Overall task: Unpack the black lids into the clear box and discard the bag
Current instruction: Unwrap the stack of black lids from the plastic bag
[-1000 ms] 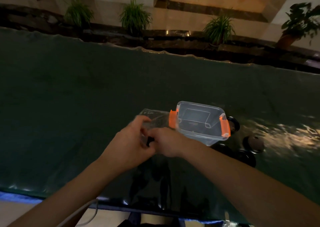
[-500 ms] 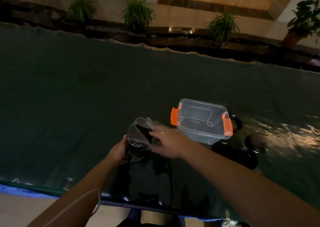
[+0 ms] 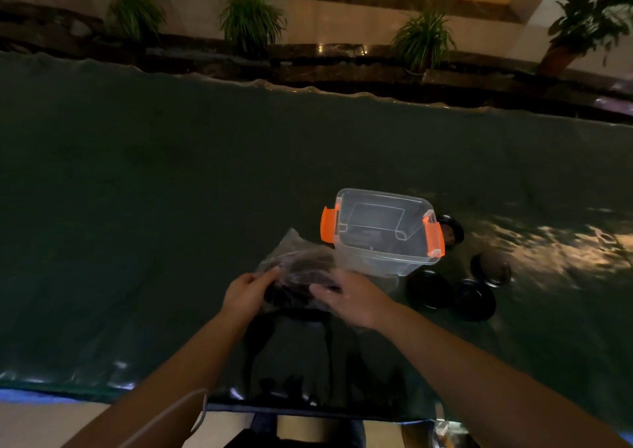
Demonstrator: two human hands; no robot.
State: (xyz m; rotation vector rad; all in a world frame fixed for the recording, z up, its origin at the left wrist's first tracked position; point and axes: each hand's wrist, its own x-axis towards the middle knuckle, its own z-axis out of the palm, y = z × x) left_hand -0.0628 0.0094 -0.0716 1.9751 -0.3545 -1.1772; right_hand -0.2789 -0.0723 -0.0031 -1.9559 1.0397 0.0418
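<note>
On a dark, glossy counter (image 3: 171, 208), the left hand (image 3: 245, 297) pinches the left edge of a clear plastic bag (image 3: 298, 266) holding black lids, while the right hand (image 3: 356, 298) rests on the bag's right side with fingers curled on the plastic. Just beyond and right of the bag stands the clear box (image 3: 383, 231), open, with orange latches at both ends; whether anything lies inside it is hard to tell. Further right, loose black lids (image 3: 474, 300) lie on the counter, one tucked against the box's right end.
</note>
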